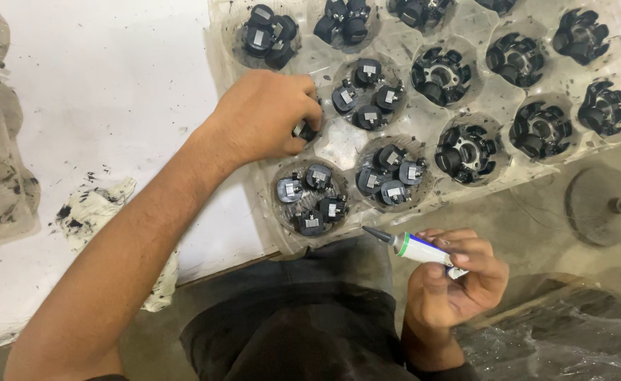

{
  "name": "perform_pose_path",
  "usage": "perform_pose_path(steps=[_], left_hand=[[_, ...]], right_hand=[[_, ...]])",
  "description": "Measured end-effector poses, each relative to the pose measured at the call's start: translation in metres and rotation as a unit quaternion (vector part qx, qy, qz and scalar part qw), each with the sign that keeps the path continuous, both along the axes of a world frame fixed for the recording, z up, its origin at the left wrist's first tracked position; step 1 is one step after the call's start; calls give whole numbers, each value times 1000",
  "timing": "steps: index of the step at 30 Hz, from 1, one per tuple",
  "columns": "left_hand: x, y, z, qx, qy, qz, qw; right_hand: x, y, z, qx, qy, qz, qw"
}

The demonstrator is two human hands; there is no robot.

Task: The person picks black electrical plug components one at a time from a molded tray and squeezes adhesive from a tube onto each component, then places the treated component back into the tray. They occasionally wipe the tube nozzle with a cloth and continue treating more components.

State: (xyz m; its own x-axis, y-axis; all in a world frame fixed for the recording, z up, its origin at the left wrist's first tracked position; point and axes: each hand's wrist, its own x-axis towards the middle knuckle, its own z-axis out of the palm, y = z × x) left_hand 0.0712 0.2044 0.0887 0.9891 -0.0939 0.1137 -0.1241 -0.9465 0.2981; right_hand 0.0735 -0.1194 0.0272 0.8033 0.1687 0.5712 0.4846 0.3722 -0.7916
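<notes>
- Gripping a small black part (pixel 305 130) at a pocket of the clear moulded tray (pixel 339 144), the left hand (pixel 264 116) is closed on it.
- Right hand (pixel 451 279) holds a white tube applicator (pixel 413 247) just below the tray.
- Risk: tube contents could smear neighbouring parts if squeezed unaimed.
- Applicator's long axis lies near level, its grey nozzle pointing left and slightly up-frame toward the tray.

small black part (pixel 305 130) in tray pocket

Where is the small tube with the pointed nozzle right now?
In the head view, the tube is held in the right hand at lower right, its nozzle pointing left, just below the near edge of the clear plastic tray.
</notes>
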Motion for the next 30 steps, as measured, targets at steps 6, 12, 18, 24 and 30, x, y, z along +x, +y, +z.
perform_pose_path(steps=[6,12,18,24,30], left_hand=[[2,3,11,-29,-10,-10,999],[-27,7,10,-414,-97,80,901],[-94,-34,-6,-666,-218,117,704],[-158,-96,-17,-818,-181,159,522],[-170,-132,-28,-863,-152,176,449]], right_hand=[[5,-4,-6,35,38,27,998],[8,-13,-7,84,119,64,987],[-4,-7,-7,98,179,73,976],[-20,5,-2,59,177,140,972],[-27,-1,12,33,98,232,967]])
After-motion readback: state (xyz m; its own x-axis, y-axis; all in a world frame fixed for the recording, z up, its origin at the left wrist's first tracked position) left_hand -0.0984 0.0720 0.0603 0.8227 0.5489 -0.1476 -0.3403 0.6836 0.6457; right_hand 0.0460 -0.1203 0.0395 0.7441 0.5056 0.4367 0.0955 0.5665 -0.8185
